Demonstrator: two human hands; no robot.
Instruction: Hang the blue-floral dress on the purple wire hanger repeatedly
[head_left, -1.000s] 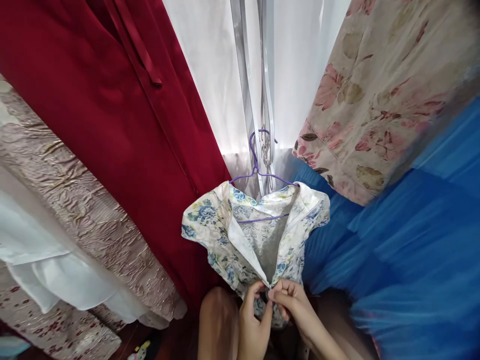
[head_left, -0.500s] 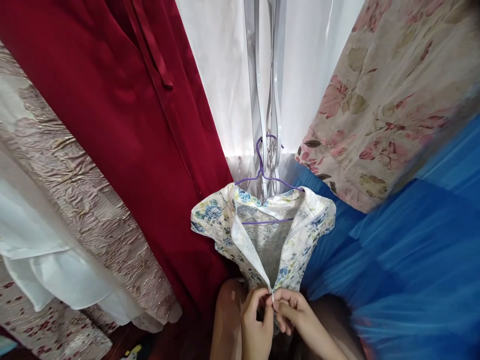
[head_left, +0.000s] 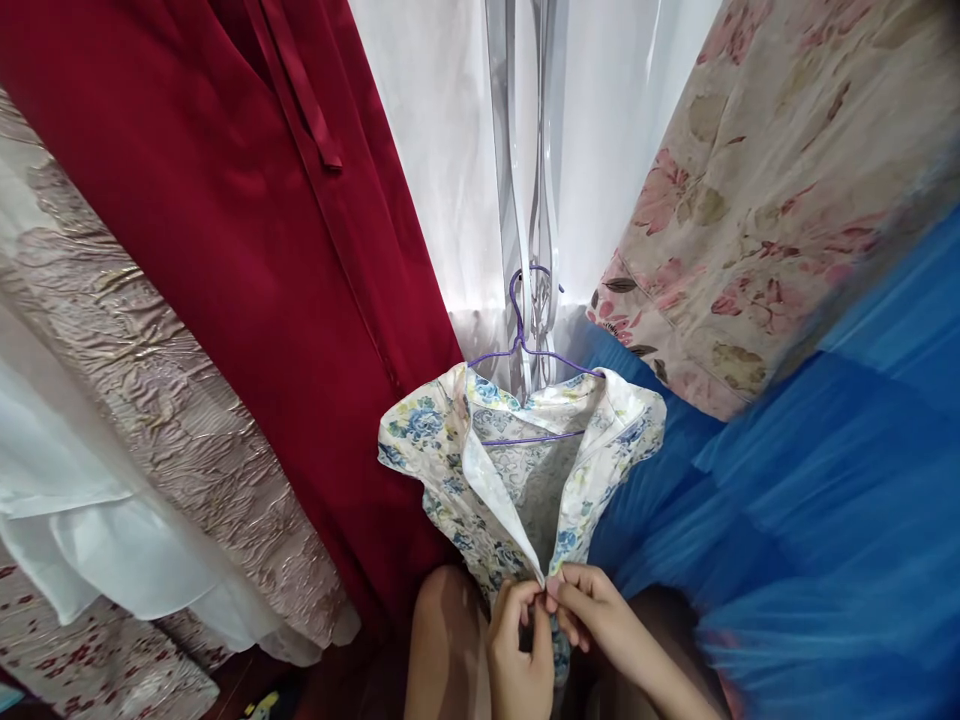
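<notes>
Blue-flowered garment point(head_left: 472, 515): cloth, apparently matt

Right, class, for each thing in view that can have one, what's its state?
Floral garment, spread open at the neck
Purple hanger, partly inside the garment
Left hand, pinching the opening's lower end
Right hand, pinching beside it
Red garment, hanging
Red tie, dangling
Pale straps, hanging
Blue fabric, hanging

The white garment point(head_left: 456, 485) (blue-flowered, short-sleeved) sits on a purple hanger point(head_left: 519, 344), its opening parted in a V.
</notes>
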